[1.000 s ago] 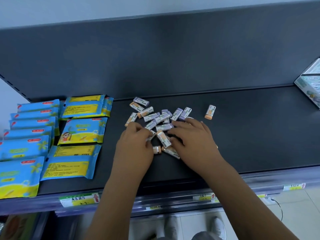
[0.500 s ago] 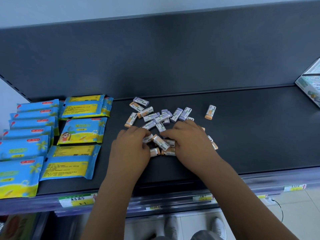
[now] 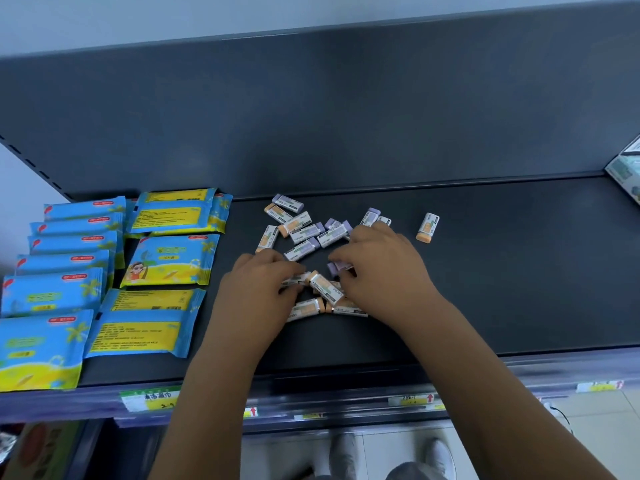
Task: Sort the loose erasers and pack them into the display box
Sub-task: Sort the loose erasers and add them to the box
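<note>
Several small sleeved erasers (image 3: 304, 233), some orange and some purple, lie scattered on the dark shelf (image 3: 485, 289). One orange eraser (image 3: 428, 227) lies apart to the right. My left hand (image 3: 258, 292) pinches an eraser (image 3: 295, 278) at its fingertips. My right hand (image 3: 384, 271) reaches into the pile, its fingers curled on a purple eraser (image 3: 336, 267). Between the hands a small group of orange erasers (image 3: 325, 289) is gathered near the front. The display box (image 3: 627, 171) shows only as a corner at the far right edge.
Blue and yellow wipe packets (image 3: 166, 265) lie in rows on the left part of the shelf. Price tags (image 3: 149, 400) run along the front rail. The shelf's back panel (image 3: 311, 116) rises behind the pile. My shoes (image 3: 346, 455) show on the floor below.
Both hands have shifted slightly forward and together over the front group. My right hand has picked at a purple eraser, and the orange erasers between the hands have been pushed closer.
</note>
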A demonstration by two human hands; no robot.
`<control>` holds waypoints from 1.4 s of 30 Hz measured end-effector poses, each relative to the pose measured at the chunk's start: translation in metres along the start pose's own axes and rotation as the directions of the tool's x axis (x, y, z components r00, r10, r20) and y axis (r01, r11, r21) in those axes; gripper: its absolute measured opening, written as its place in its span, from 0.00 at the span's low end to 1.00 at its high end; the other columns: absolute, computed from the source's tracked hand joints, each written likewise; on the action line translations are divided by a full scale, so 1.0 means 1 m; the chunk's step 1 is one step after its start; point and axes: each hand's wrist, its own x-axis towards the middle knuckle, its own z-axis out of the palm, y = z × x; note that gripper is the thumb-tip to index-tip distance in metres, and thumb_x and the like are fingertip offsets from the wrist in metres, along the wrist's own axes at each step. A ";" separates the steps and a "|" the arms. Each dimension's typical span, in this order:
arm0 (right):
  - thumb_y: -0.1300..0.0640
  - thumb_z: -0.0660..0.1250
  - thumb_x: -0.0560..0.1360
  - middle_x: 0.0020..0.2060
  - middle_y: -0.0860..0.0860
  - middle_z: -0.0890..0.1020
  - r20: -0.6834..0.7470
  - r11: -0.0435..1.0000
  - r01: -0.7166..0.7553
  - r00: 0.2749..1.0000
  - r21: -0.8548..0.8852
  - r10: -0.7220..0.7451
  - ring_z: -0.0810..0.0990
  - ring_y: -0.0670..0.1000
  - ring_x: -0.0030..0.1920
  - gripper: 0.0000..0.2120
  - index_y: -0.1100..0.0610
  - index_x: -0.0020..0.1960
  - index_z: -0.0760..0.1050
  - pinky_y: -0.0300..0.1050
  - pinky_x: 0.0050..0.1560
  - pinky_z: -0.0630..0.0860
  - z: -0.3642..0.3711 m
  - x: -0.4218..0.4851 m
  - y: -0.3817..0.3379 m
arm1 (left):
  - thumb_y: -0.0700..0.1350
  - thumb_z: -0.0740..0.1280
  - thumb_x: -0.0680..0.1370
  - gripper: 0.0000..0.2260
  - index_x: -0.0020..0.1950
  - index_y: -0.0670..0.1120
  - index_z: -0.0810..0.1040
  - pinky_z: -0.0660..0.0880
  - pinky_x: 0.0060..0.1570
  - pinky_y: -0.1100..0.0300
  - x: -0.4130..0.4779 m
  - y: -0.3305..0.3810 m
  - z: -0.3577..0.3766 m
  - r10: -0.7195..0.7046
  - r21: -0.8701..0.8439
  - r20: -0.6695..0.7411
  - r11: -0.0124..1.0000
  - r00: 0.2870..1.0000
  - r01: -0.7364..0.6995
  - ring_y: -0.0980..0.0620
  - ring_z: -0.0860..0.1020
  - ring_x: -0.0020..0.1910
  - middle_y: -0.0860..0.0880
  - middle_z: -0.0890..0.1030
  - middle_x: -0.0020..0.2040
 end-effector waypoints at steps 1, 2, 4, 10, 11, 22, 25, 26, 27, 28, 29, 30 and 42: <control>0.54 0.67 0.73 0.43 0.46 0.75 0.008 1.000 -0.023 1.000 0.008 0.023 0.72 0.53 0.50 0.10 0.46 0.50 0.85 0.45 0.43 0.65 0.000 0.000 0.002 | 0.48 0.73 0.75 0.12 0.58 0.57 0.84 0.76 0.46 0.47 -0.001 0.000 -0.001 0.011 0.015 -0.009 1.000 1.000 -0.011 0.48 0.73 0.52 0.56 0.80 0.52; 0.55 0.67 0.73 0.45 0.47 0.75 0.020 0.999 -0.041 0.999 0.015 0.041 0.72 0.53 0.52 0.11 0.47 0.51 0.85 0.46 0.43 0.67 -0.001 0.001 0.005 | 0.49 0.73 0.75 0.11 0.58 0.57 0.84 0.76 0.45 0.47 -0.001 -0.001 -0.002 0.018 0.025 -0.022 1.000 1.000 -0.017 0.48 0.74 0.51 0.56 0.80 0.52; 0.56 0.67 0.74 0.49 0.48 0.74 0.036 0.998 -0.061 0.998 0.031 0.060 0.71 0.54 0.54 0.11 0.49 0.53 0.84 0.47 0.46 0.72 -0.001 0.002 0.011 | 0.49 0.73 0.76 0.11 0.58 0.57 0.84 0.76 0.44 0.47 -0.004 -0.001 -0.002 0.020 0.035 -0.055 0.999 0.998 -0.019 0.48 0.74 0.50 0.56 0.80 0.52; 0.53 0.66 0.78 0.52 0.43 0.78 0.038 0.995 0.005 0.999 0.099 -0.009 0.74 0.50 0.56 0.08 0.45 0.54 0.80 0.49 0.53 0.73 -0.005 -0.003 0.019 | 0.46 0.72 0.77 0.12 0.60 0.54 0.83 0.76 0.47 0.46 -0.010 -0.003 -0.004 -0.007 -0.042 -0.146 0.999 0.989 0.000 0.48 0.74 0.50 0.55 0.79 0.54; 0.53 0.66 0.78 0.51 0.41 0.79 0.018 0.986 0.015 1.000 0.169 -0.018 0.75 0.49 0.55 0.07 0.43 0.53 0.79 0.50 0.53 0.75 -0.008 -0.005 0.020 | 0.46 0.72 0.77 0.12 0.60 0.54 0.83 0.76 0.48 0.46 -0.010 0.001 -0.006 -0.005 -0.050 -0.156 0.999 0.988 -0.003 0.48 0.74 0.51 0.55 0.78 0.54; 0.61 0.73 0.77 0.47 0.43 0.84 -0.085 0.676 0.060 0.996 0.734 0.004 0.82 0.50 0.51 0.11 0.46 0.55 0.84 0.36 0.48 0.74 -0.049 -0.041 0.078 | 0.44 0.72 0.78 0.12 0.62 0.50 0.83 0.73 0.48 0.54 -0.007 0.077 0.004 0.127 -0.005 -0.284 0.991 0.950 -0.134 0.48 0.75 0.52 0.53 0.79 0.53; 0.61 0.72 0.77 0.48 0.42 0.83 -0.146 0.679 0.091 0.989 0.729 0.025 0.82 0.48 0.52 0.12 0.47 0.57 0.84 0.37 0.50 0.75 -0.065 -0.052 0.111 | 0.44 0.72 0.78 0.12 0.61 0.50 0.83 0.72 0.50 0.56 0.001 0.107 0.016 0.145 0.001 -0.294 0.988 0.945 -0.152 0.48 0.75 0.54 0.52 0.79 0.53; 0.61 0.72 0.78 0.48 0.42 0.83 -0.167 0.699 0.099 0.986 0.708 0.030 0.82 0.48 0.51 0.12 0.47 0.57 0.84 0.41 0.50 0.76 -0.069 -0.056 0.123 | 0.43 0.72 0.78 0.11 0.61 0.50 0.84 0.72 0.50 0.55 0.003 0.120 0.021 0.150 0.001 -0.294 0.988 0.944 -0.156 0.47 0.76 0.54 0.52 0.79 0.53; 0.61 0.72 0.78 0.49 0.42 0.83 -0.191 0.725 0.106 0.981 0.680 0.036 0.82 0.49 0.51 0.11 0.46 0.56 0.83 0.44 0.50 0.77 -0.073 -0.060 0.135 | 0.43 0.72 0.78 0.11 0.60 0.50 0.83 0.72 0.50 0.55 0.005 0.132 0.027 0.151 0.001 -0.292 0.988 0.945 -0.157 0.47 0.76 0.53 0.52 0.79 0.53; 0.61 0.71 0.78 0.49 0.42 0.82 -0.210 0.754 0.107 0.977 0.648 0.041 0.81 0.48 0.51 0.11 0.45 0.55 0.83 0.47 0.49 0.77 -0.076 -0.064 0.149 | 0.43 0.72 0.78 0.12 0.61 0.50 0.83 0.72 0.51 0.55 0.006 0.146 0.033 0.148 0.000 -0.288 0.988 0.946 -0.155 0.47 0.76 0.53 0.53 0.79 0.53; 0.60 0.70 0.79 0.49 0.42 0.82 -0.220 0.783 0.103 0.974 0.613 0.044 0.81 0.48 0.51 0.11 0.44 0.54 0.82 0.48 0.48 0.77 -0.078 -0.069 0.162 | 0.43 0.72 0.78 0.12 0.61 0.50 0.83 0.72 0.51 0.55 0.008 0.159 0.039 0.145 -0.001 -0.285 0.988 0.947 -0.152 0.47 0.75 0.54 0.53 0.79 0.53; 0.59 0.69 0.79 0.50 0.42 0.81 -0.225 0.813 0.096 0.973 0.574 0.043 0.81 0.47 0.51 0.11 0.44 0.54 0.82 0.49 0.48 0.77 -0.080 -0.073 0.176 | 0.43 0.72 0.78 0.12 0.61 0.51 0.83 0.73 0.51 0.55 0.009 0.172 0.045 0.144 -0.001 -0.278 0.989 0.950 -0.150 0.47 0.75 0.54 0.53 0.78 0.54; 0.55 0.69 0.79 0.52 0.41 0.77 -0.235 0.902 0.051 0.970 0.428 0.057 0.78 0.46 0.52 0.12 0.46 0.61 0.81 0.49 0.48 0.78 -0.115 -0.110 0.294 | 0.44 0.72 0.77 0.13 0.61 0.51 0.83 0.72 0.50 0.56 0.035 0.292 0.094 0.222 0.013 -0.195 0.975 0.955 -0.223 0.50 0.74 0.51 0.54 0.77 0.52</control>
